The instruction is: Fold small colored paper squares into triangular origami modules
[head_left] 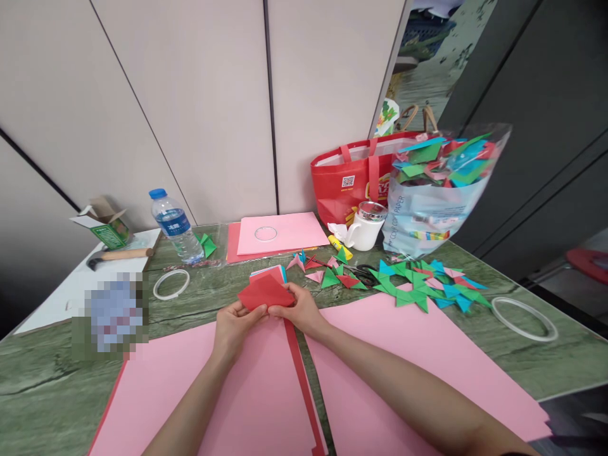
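A folded piece of red paper (pixel 266 292) is held between both hands above the pink sheets. My left hand (pixel 236 324) pinches its lower left edge, thumb in front. My right hand (pixel 298 309) grips its lower right edge with thumb and fingers. Just behind it lies a small stack of coloured paper (pixel 268 272), partly hidden by the red piece. Large pink sheets (pixel 256 392) with red ones beneath lie under my left forearm. More pink sheets (pixel 408 373) spread under my right forearm.
Green, blue and pink folded paper pieces (pixel 403 288) lie to the right, near black scissors (pixel 365 273). Behind stand a white mug (pixel 365 229), a red bag (pixel 332 187) and a clear bag of folded pieces (pixel 427 209). A water bottle (pixel 177 229) and hammer (pixel 124 255) are left.
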Available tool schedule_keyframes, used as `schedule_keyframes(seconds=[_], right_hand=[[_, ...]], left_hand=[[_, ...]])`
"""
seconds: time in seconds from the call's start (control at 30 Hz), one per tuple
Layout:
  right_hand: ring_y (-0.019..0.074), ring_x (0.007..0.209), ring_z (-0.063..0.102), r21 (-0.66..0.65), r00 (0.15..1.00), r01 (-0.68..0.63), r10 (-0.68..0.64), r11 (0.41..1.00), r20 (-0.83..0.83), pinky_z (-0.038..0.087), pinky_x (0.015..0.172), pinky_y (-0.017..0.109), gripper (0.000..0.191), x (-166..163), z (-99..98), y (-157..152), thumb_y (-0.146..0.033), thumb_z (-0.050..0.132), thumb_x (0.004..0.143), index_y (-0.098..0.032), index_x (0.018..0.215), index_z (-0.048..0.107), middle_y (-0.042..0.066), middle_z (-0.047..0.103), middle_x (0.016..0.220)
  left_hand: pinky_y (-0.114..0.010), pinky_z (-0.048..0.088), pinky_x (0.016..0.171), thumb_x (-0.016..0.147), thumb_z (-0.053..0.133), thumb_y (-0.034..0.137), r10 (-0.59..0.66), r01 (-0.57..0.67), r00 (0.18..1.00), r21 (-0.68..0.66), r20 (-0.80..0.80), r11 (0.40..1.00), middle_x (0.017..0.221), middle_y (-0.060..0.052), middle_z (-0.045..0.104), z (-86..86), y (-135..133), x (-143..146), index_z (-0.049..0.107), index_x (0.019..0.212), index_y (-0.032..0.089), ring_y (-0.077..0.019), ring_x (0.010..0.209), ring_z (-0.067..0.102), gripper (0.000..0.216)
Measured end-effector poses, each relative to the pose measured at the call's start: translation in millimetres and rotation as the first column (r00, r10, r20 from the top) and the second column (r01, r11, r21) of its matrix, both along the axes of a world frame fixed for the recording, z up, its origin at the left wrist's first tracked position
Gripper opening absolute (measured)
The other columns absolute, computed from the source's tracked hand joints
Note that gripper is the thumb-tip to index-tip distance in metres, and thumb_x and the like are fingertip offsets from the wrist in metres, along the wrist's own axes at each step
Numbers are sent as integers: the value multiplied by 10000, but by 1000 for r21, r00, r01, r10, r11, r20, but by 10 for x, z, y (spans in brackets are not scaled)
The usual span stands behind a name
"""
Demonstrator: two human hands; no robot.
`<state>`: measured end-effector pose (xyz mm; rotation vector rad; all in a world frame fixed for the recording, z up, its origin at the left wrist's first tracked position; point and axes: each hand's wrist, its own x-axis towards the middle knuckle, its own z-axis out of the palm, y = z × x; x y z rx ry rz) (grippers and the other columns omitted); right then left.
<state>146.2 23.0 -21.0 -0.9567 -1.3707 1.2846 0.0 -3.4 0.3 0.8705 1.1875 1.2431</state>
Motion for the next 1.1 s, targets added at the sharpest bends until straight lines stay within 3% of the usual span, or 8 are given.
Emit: schedule_keyframes(seconds=[0.63, 0.87, 1.1], right_hand=[[120, 569, 540, -15, 1000, -21, 21, 1000, 11, 431, 507, 223, 318, -3, 49, -27, -286, 676, 569, -163, 823, 530, -14, 594, 723], [153, 673, 565, 184, 973, 64, -102, 981, 206, 444, 606, 249, 294, -30, 45, -64, -247, 642, 578, -165, 840, 537, 1, 613, 769], [163, 702, 583, 208, 957, 88, -140, 974, 252, 475, 667, 286, 314, -71, 11, -71, -185, 593, 586, -165, 893, 528, 17, 628, 801]], left_hand=[[-303, 532, 690, 533, 737, 214, 15, -15, 1000, -5, -15, 1000, 686, -49, 713, 9, -2, -4, 671, 759, 108, -190, 640, 656, 258], [-250, 531, 632, 518, 749, 212, 26, -26, 1000, -22, -8, 999, 661, -47, 710, -7, -15, 19, 678, 740, 115, -164, 607, 651, 253], [-246, 530, 636, 505, 754, 187, 31, -29, 998, -43, 52, 999, 669, -48, 712, -16, -2, 24, 670, 742, 109, -160, 595, 654, 263]])
